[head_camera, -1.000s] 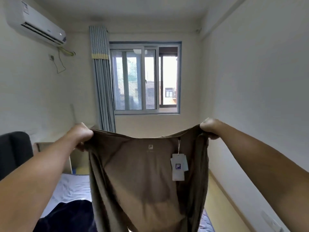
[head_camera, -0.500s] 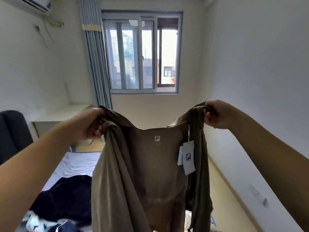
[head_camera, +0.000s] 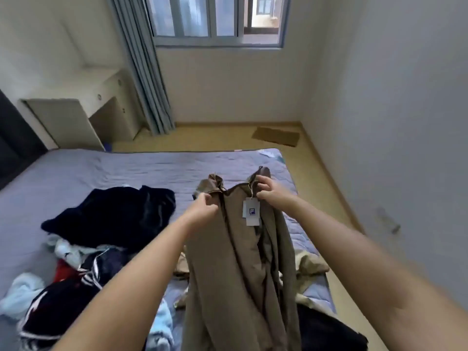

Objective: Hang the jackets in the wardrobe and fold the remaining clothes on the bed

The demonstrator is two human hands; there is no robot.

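A brown jacket [head_camera: 240, 269] with a white price tag [head_camera: 251, 212] hangs in front of me over the bed [head_camera: 106, 168]. My left hand [head_camera: 202, 206] pinches its left shoulder and my right hand [head_camera: 269, 190] grips its right shoulder near the collar. The two shoulders are held close together, so the jacket hangs narrow and folded lengthwise. Its lower part drapes down out of view. A dark navy garment [head_camera: 114, 214] lies on the purple sheet to the left.
A heap of mixed clothes [head_camera: 63, 279], light blue, red and dark striped, lies at the bed's near left. Tan cloth [head_camera: 310, 267] lies by the right edge, black cloth [head_camera: 329, 328] below it. A desk [head_camera: 83, 110], grey curtain [head_camera: 144, 72] and floor mat [head_camera: 276, 136] stand beyond.
My hands have come down and closer together, bringing the jacket's shoulders near each other. My view has tilted down from the window to the bed.
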